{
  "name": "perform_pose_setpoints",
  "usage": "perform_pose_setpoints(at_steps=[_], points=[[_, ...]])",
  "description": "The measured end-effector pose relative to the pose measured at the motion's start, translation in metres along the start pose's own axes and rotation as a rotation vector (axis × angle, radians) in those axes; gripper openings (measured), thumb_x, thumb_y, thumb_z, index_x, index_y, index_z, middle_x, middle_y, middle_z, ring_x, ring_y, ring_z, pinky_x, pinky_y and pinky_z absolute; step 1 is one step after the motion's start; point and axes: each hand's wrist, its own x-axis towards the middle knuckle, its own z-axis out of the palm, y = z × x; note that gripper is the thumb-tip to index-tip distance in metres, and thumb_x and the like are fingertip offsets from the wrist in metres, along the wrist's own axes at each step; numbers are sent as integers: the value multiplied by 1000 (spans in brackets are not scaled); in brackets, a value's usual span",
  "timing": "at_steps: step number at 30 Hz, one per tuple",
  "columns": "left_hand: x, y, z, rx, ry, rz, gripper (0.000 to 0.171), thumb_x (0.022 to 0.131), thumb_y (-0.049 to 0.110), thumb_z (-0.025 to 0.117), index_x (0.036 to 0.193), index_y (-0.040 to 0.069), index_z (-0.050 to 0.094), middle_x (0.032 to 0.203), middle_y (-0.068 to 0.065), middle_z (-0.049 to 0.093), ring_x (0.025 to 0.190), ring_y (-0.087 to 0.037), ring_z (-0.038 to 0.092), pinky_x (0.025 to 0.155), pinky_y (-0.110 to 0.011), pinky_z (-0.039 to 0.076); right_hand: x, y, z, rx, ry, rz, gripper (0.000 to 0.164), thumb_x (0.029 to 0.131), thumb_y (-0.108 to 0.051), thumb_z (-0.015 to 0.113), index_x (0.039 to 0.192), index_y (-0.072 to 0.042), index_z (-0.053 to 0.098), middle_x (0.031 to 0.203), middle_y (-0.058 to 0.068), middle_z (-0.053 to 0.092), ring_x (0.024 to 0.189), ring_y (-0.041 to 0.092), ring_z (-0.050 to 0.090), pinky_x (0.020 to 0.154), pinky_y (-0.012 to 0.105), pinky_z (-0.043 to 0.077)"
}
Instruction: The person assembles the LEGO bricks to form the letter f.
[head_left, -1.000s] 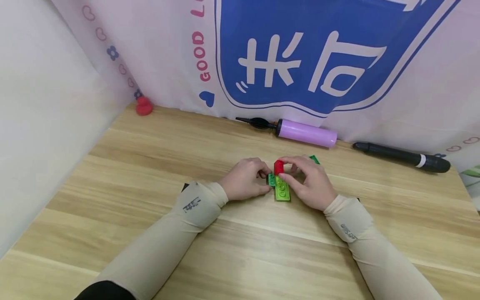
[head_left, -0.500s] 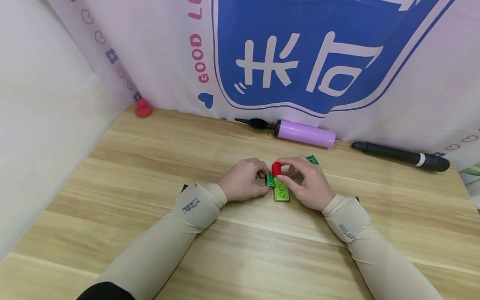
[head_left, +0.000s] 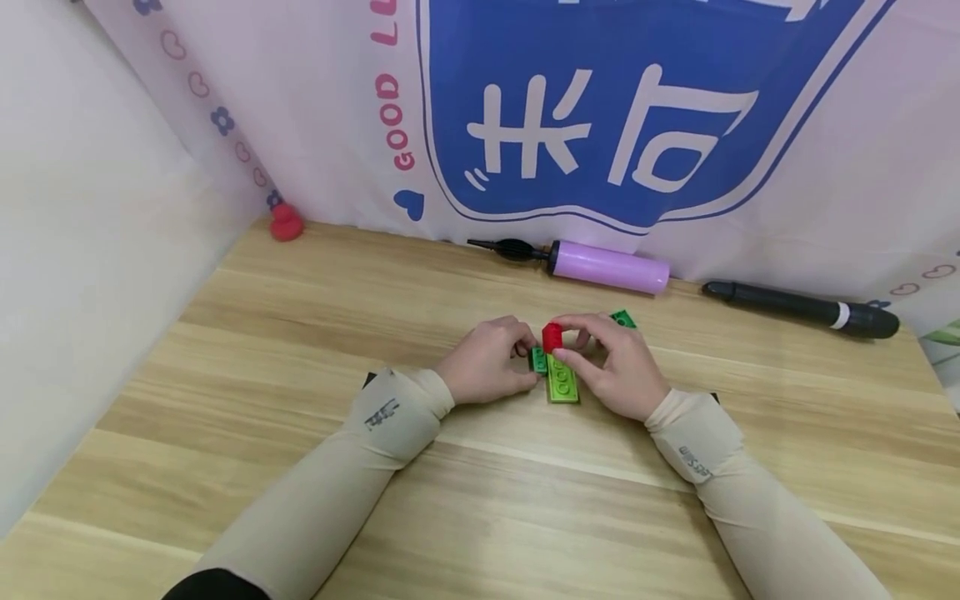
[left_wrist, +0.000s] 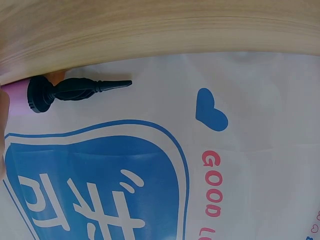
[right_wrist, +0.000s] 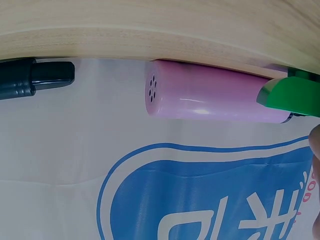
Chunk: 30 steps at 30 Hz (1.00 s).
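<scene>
In the head view my right hand (head_left: 617, 362) pinches a small red toy brick (head_left: 552, 337) between thumb and forefinger, at the far end of a lime-green studded brick (head_left: 562, 381). A small darker green brick (head_left: 539, 361) sits just left of the lime one. My left hand (head_left: 483, 362) pinches it between thumb and fingers. Beyond the right hand lies another green piece (head_left: 623, 319), partly covered by that hand; a green piece (right_wrist: 292, 95) also shows large in the right wrist view. Only finger edges of each hand enter the wrist views, so both grips are hidden there.
A purple hand pump (head_left: 609, 267) with a black nozzle lies at the back of the wooden table (head_left: 480, 517). To its right is a black rod-shaped tool (head_left: 802, 308) with a white band. A red rubber duck (head_left: 286, 222) stands at the back left, against the printed cloth (head_left: 337, 125).
The red brick has shifted slightly left relative to the lime brick, still in my right hand's pinch. My left hand stays at the green brick. The head view has tilted slightly.
</scene>
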Motion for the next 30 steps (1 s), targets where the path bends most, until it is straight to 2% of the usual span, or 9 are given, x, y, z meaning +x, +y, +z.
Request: perform_pose_setpoints(at_steps=[17,30], points=[[0,-1,1,-7,19,8,34,88,24,86,113,6,74,102,-4,67,93,-15,63,86,-31,55,1,0,1,11,-44,-8,39,96,-16,79,134,-14,71,101,4,73,85,14,64,76,35,55],[0,1,1,2,3,-17,36,89,25,85,116,5,74,104,-4,67,94,-15,62,88,-31,55,0,1,0,-3,-55,-1,40,97,-18,80,135,-14,71,104,3,74,88,14,64,78,37,55]])
